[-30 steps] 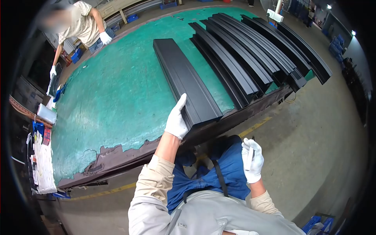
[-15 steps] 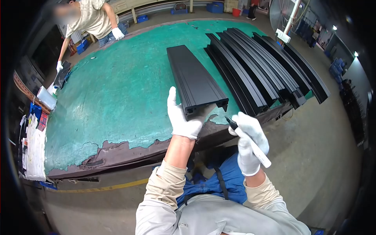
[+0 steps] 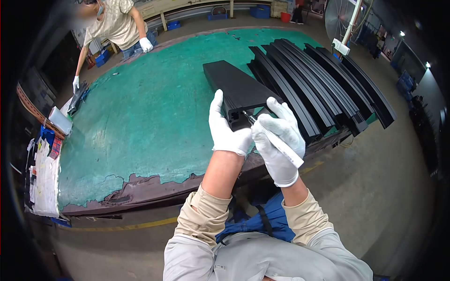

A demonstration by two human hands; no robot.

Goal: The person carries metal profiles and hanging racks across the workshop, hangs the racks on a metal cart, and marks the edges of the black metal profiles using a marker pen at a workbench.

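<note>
A long black channel-shaped profile (image 3: 240, 85) has its near end raised over the edge of the green-topped table (image 3: 136, 117). My left hand (image 3: 225, 129), in a white glove, grips that near end from below and the left side. In my gloved right hand (image 3: 276, 169) is a white marker pen (image 3: 287, 152) with a dark front part. Its tip points at the profile's open end face and appears to touch it near the left inner corner. The right fingers are wrapped round the barrel, with fingertips close to the profile's right corner.
Several black profiles (image 3: 311, 79) lie side by side on the table's right. A person (image 3: 119, 23) in white gloves stands at the far left, one hand by a dark bundle (image 3: 77, 98). Papers (image 3: 44, 180) hang at the left edge. A fan (image 3: 340, 21) stands behind.
My right hand has moved up and left, bringing the marker pen from beside the table edge to the profile's end. My left hand and the profile's near end have shifted slightly up and right.
</note>
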